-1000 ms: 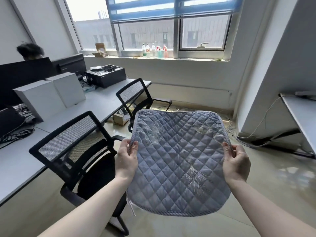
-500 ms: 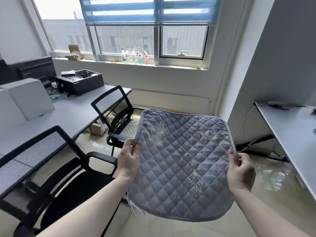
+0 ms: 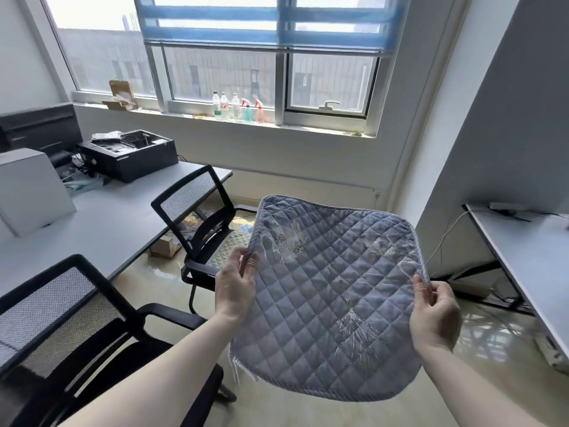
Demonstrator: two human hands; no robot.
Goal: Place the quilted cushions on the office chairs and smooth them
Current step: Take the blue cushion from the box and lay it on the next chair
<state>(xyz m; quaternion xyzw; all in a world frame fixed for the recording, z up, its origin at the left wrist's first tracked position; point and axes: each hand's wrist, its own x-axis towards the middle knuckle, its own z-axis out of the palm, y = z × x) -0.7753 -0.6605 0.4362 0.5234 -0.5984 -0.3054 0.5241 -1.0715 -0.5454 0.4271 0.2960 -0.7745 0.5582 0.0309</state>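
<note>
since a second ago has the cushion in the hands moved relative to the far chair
Yes. The blue quilted cushion, held by the left hand and right hand, covered the far chair; now it sits right of it, exposing the seat.

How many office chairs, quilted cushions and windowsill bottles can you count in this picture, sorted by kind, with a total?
Office chairs: 2, near chair and far chair.
Quilted cushions: 2, blue-grey cushion held by left hand and right hand; another cushion on the far chair's seat.
Bottles on the sill: 5, three plain bottles and two spray bottles.
Total: 9.
</note>
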